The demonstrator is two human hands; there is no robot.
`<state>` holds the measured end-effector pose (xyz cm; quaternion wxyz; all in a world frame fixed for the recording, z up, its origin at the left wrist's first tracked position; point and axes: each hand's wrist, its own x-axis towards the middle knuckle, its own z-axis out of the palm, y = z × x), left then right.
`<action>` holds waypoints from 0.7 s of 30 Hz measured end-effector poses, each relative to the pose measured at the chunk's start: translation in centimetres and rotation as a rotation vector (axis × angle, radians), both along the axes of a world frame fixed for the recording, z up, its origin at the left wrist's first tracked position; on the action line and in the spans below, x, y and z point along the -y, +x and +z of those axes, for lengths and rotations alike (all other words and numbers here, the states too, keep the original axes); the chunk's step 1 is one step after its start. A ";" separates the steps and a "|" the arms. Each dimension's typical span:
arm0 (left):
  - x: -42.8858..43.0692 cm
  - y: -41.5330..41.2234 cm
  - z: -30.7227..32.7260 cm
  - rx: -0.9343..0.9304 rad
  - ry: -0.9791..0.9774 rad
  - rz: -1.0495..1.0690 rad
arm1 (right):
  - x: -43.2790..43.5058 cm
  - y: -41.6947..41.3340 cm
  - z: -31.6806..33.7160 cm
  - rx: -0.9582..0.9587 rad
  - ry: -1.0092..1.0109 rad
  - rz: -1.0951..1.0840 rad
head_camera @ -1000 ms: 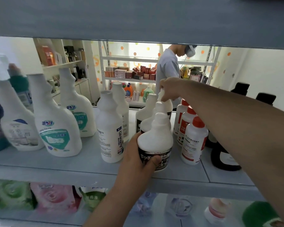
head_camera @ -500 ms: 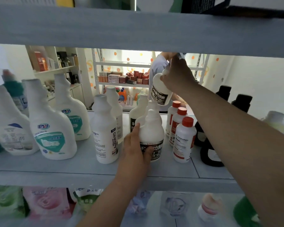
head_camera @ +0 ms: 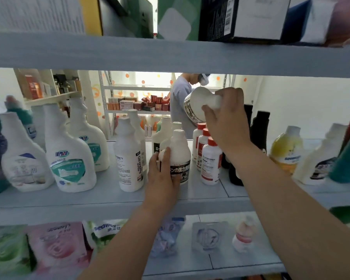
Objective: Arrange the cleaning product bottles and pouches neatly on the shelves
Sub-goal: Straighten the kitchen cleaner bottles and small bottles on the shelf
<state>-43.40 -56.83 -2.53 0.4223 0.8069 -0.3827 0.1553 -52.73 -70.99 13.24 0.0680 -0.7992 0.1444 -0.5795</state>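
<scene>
Right hand [head_camera: 228,118]: fingers curl over the neck of the raised bottle and the thumb closes beneath it. The forearm reaches in from the lower right.
Raised bottle [head_camera: 197,103]: white with a dark label band, held in the air and tipped almost onto its side. Its base points left, and it sits above the red-capped bottles, clear of the shelf.
Left hand [head_camera: 162,178]: wrapped about the lower body of the front bottle, covering the left part of its label.
Front bottle [head_camera: 180,154]: white, with a black label bearing white characters. It stands upright near the front edge of the middle shelf, foremost in a file of similar bottles.
Middle shelf [head_camera: 109,197]: pale grey-blue board carrying all the upright bottles.
Oil bottle [head_camera: 127,158]: tall, white and upright, just left of the left hand.
Spray bottles [head_camera: 69,158]: white with teal labels, grouped on the left part of the shelf.
Red-capped bottles [head_camera: 210,160]: three white bottles in a file running backward, just right of the front bottle.
Black bottles [head_camera: 259,128]: behind the right forearm and partly hidden by it.
Yellow bottle [head_camera: 285,148]: upright, farther right on the same shelf.
Pouches [head_camera: 57,247]: green, pink and white-green packs standing on the lower shelf; blurred.
Upper shelf [head_camera: 170,53]: carries boxes, seen from below.
Background person [head_camera: 180,98]: stands at a distant rack of small boxes.
</scene>
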 end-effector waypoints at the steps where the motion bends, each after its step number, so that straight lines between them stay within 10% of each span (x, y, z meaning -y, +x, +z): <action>1: -0.4 -0.3 -0.3 0.038 0.033 -0.008 | -0.5 -0.8 -0.3 0.010 0.003 -0.006; 9: -4.9 -3.0 -1.5 -0.092 0.230 -0.152 | -5.1 -6.6 -1.6 0.020 -0.025 -0.029; 17: -10.1 -7.7 1.6 -0.778 -0.405 -0.544 | -11.6 -12.6 -3.2 -0.171 0.150 0.222; 21: -12.8 -9.4 -0.4 -0.883 -0.374 -0.627 | -13.8 -14.3 -5.4 -0.364 0.403 0.327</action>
